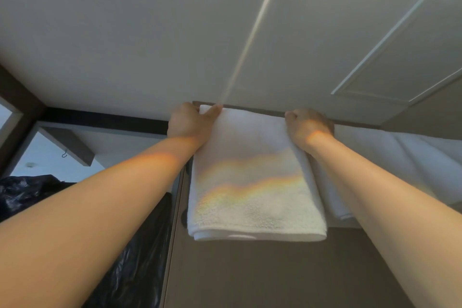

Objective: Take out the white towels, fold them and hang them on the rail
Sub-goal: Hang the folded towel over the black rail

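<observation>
A folded white towel (255,182) hangs in front of me, draped over a high dark edge that I take for the rail (262,110). My left hand (190,122) grips the towel's top left corner, thumb lying along the upper fold. At the top right corner, my right hand (308,127) has its fingers curled over the towel. A second white towel (400,165) hangs to the right, partly behind my right forearm. Rainbow-coloured light falls across the front towel.
A black plastic bag (130,270) fills the lower left. Brown panelling (275,277) runs below the towels. The white ceiling (150,45) is close above, with a dark beam (100,119) at left and a small hook (64,155) under a ledge.
</observation>
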The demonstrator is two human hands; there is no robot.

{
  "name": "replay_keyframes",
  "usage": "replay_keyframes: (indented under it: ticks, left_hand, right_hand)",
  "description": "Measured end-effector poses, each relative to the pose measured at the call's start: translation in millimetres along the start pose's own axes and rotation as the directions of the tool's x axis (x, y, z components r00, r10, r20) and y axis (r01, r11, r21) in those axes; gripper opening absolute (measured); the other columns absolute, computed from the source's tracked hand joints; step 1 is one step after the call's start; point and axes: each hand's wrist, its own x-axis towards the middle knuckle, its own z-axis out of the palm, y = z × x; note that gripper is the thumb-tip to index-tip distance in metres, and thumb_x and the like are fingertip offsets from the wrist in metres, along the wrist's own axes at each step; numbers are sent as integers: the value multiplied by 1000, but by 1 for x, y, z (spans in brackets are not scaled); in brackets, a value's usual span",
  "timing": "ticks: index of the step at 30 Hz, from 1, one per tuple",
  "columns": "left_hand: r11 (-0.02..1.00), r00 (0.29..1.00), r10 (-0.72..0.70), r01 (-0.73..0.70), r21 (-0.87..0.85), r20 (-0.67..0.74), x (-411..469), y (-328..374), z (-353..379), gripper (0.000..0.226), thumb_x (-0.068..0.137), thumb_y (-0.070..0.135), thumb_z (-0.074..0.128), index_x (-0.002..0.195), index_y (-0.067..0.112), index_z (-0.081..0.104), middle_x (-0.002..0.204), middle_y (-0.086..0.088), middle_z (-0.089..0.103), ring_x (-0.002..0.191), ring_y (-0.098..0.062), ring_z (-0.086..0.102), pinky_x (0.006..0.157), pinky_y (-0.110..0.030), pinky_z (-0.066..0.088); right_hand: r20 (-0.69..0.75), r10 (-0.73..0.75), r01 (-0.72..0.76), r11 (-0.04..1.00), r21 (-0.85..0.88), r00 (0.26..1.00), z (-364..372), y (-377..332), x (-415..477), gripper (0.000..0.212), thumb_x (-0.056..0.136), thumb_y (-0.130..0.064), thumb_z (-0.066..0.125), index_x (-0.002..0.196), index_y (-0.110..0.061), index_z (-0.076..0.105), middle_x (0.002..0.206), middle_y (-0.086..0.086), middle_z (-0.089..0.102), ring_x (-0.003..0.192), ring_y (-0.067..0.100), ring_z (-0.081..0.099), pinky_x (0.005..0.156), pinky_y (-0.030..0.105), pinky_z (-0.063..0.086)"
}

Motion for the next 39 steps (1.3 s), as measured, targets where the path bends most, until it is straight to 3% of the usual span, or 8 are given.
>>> replay_keyframes:
  ticks: [6,12,16,20,24,30,32,39]
  left_hand:
    - [995,992,-79,72,73,102,-3,2,-7,85,86,69,48,123,-7,56,121,-26,58,65,-18,51,47,-25,31]
    - [996,997,-39,34,85,61,-18,0,-8,73,88,62,51,106,-8,57,121,-30,56,83,-32,61,66,-37,50]
    - [999,994,-39,36,31,101,-38,-16,-18,58,88,58,54,75,2,60,83,-16,63,60,-21,55,53,-26,42]
    - [987,970,-92,119,-108,227,-52,-28,-30,63,87,55,58,100,-6,68,100,-19,70,92,-35,68,89,-46,54]
    - [969,951,-85,149,-199,298,-56,-33,-36,40,86,50,63,88,11,70,89,-3,73,87,-24,71,82,-37,57]
    - [969,935,-65,142,-201,348,-60,-34,-32,27,88,47,62,83,21,66,82,6,71,77,-13,70,66,-26,52]
    - [969,946,-52,126,-214,321,-60,-34,-32,24,89,44,63,82,21,66,77,9,71,74,-10,70,61,-22,51]
    - [984,988,148,-142,-111,48,-54,-13,-32,40,91,39,62,76,2,64,75,-8,67,68,-24,63,61,-34,51]
  right_hand:
    - [83,-45,53,995,-90,995,2,-2,-3,60,101,-44,16,131,-13,58,143,14,51,131,32,46,104,41,32]
    - [103,-87,96,991,-91,991,-1,1,-8,57,102,-46,19,124,-14,61,139,16,54,128,34,48,104,40,35]
    - [-22,-103,105,971,215,994,-12,7,-30,41,102,-35,39,119,-8,64,127,19,61,121,34,52,98,36,40]
    - [-223,-33,137,872,469,974,-22,25,-74,20,94,-22,50,97,-13,68,98,6,68,96,26,60,77,34,44]
    - [108,33,-86,844,529,994,-21,37,-102,38,95,-36,50,68,-10,54,66,6,59,68,29,56,58,32,37]
    - [379,92,-351,618,703,921,-12,26,-96,37,94,-40,55,96,-4,65,73,8,57,68,24,56,65,32,42]
    - [361,92,-352,533,770,928,-12,23,-92,38,94,-34,60,103,2,65,115,26,58,76,31,66,72,34,52]
    - [-63,74,-9,715,699,995,-16,15,-73,42,94,-30,62,62,-12,42,56,-1,33,55,17,28,48,30,24]
